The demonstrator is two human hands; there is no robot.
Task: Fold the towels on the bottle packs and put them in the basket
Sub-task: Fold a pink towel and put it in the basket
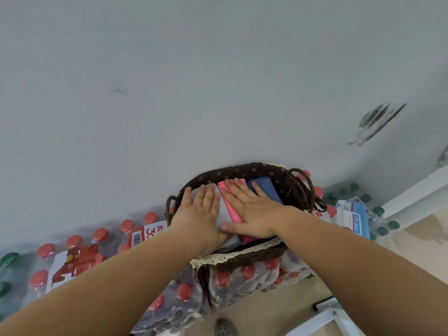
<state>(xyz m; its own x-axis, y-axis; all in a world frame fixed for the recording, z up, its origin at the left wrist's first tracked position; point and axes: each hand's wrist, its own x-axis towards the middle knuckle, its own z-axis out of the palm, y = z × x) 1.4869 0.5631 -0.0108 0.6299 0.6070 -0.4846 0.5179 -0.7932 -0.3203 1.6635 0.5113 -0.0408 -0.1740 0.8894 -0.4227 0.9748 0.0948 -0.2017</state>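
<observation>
A dark brown woven basket [244, 170] with a dotted liner and lace trim sits on top of shrink-wrapped packs of red-capped bottles [80, 251]. Three folded towels lie side by side inside it: a grey towel [224, 214], a pink towel [231, 206] and a blue towel [268, 187]. My left hand [197, 213] lies flat on the grey towel, fingers straight. My right hand [252, 209] presses flat on the pink towel, its fingertips reaching the blue one's edge. Both hands cover much of the towels.
A plain grey wall [194, 81] rises right behind the basket. Green-capped bottles [363, 197] and a blue-white packet [354, 218] lie to the right. More green caps [8, 259] show at far left. White frame bars [412, 190] stand at right; beige floor below.
</observation>
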